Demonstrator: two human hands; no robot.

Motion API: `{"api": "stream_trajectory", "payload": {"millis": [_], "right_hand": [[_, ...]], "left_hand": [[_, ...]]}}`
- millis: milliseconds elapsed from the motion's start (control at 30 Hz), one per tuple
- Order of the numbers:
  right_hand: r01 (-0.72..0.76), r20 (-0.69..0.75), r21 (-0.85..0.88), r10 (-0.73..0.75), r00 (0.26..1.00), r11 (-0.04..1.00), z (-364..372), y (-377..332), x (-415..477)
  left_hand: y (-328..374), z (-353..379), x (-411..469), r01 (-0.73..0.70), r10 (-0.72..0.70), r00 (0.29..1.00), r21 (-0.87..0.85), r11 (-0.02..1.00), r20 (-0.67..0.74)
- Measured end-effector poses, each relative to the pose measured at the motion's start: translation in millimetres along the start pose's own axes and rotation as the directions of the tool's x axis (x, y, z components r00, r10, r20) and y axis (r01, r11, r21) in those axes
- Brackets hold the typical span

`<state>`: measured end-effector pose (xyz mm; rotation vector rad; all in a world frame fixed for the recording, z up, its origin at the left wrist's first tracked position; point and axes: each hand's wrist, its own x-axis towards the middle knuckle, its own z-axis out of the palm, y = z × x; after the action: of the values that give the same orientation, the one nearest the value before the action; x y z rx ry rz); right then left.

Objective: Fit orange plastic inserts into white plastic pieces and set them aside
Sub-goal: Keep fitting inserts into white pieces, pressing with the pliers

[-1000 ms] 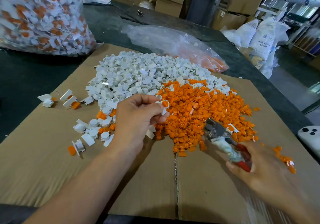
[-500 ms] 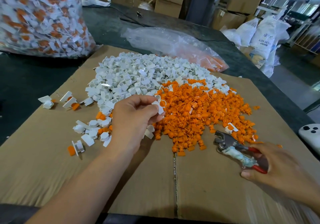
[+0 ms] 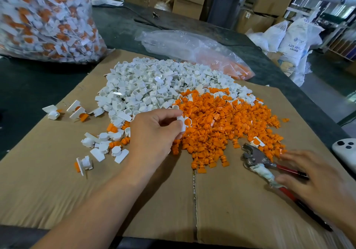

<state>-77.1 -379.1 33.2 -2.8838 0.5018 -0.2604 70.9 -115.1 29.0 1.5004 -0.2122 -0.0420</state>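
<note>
My left hand (image 3: 154, 133) pinches a white plastic piece with an orange insert (image 3: 184, 122) in it, just above the near edge of the piles. A heap of white pieces (image 3: 154, 87) lies at the back of the cardboard sheet (image 3: 57, 191). The heap of orange inserts (image 3: 221, 125) lies to its right. Red-handled pliers (image 3: 252, 156) lie on the cardboard below the orange heap. My right hand (image 3: 317, 181), blurred, hovers over their handles with fingers stretched out. Several fitted pieces (image 3: 77, 111) lie scattered at the left.
A big clear bag of fitted white-and-orange pieces (image 3: 44, 17) stands at the back left on the dark table. A flatter clear bag with orange inserts (image 3: 202, 54) lies behind the heaps. A white device (image 3: 346, 152) sits at the right edge. Cardboard boxes and sacks fill the background.
My right hand brought the pliers down from the orange heap to the cardboard and loosened its fingers from the handles. My left hand stayed put with the white piece.
</note>
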Motion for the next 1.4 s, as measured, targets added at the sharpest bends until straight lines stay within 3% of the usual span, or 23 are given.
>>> {"api": "stream_trajectory", "payload": {"millis": [133,333,667,933,1067,1300,1400], "right_hand": [[0.186,-0.247,0.09,-0.159,0.956,0.978,-2.6,-32.7,3.7],[0.358,-0.22,0.353,-0.295,0.93,0.865,21.2,-97.6,18.2],[0.373,-0.225,0.645,-0.301,0.927,0.667,47.2,-145.5,48.1],[0.451,-0.35,0.677,-0.285,0.892,0.582,64.2,-149.9,50.7],[0.405,-0.343,0.675,-0.223,0.912,0.617,68.7,-144.8,49.5],[0.355,-0.296,0.682,-0.202,0.933,0.64,68.4,-137.1,45.6],[0.362,-0.307,0.679,-0.202,0.93,0.638,68.0,-137.4,44.9]], "left_hand": [[0.0,0.8,-0.3,-0.004,0.004,1.0,0.021,1.0,0.007],[-0.7,1.3,1.6,0.021,-0.022,1.0,0.003,1.0,0.009],[0.3,2.0,1.8,0.052,-0.051,0.998,-0.021,0.998,0.029],[0.6,1.8,0.3,0.045,-0.046,0.999,0.022,0.999,0.029],[3.5,-1.1,1.7,0.05,-0.05,0.999,-0.004,0.999,-0.004],[19.9,-34.6,16.9,0.002,-0.043,0.979,-0.199,0.98,-0.2],[21.5,-61.0,24.3,-0.019,-0.037,0.955,-0.183,0.983,-0.294]]}}
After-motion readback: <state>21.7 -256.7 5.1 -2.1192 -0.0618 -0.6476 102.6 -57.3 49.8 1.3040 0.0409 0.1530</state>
